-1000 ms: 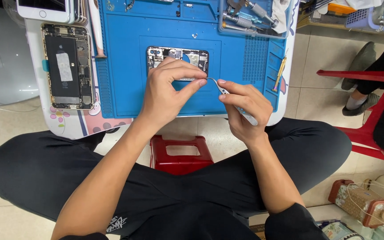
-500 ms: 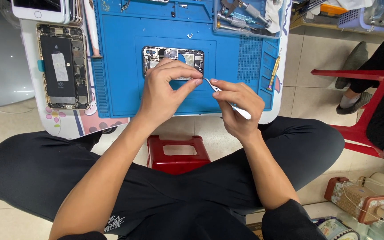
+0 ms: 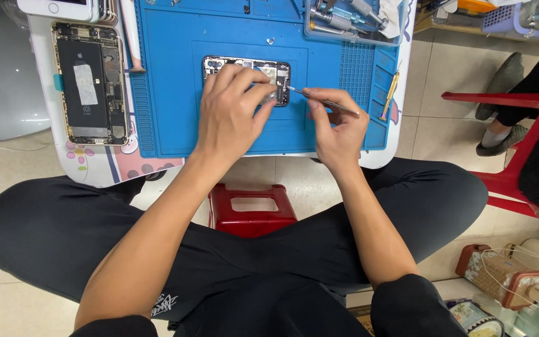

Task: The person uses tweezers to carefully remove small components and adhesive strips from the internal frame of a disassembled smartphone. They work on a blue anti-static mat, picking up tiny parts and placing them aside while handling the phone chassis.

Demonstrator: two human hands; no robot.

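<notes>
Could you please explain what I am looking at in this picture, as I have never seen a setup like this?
There is no machine here: a person wears a camera on the head, so the one view looks down over their own arms, black trousers and a red stool.

In front of them stands a small white table covered by a blue mat. On the mat lies an opened phone with its inner parts showing. The left hand rests on it and steadies it. The right hand holds thin metal tweezers, whose tip reaches the phone's right edge.

A second opened phone lies left of the mat, a clear tray of tools sits at the top right, and a small yellow screwdriver lies near the mat's right edge. On the right, another person's legs show beside a red chair.
</notes>
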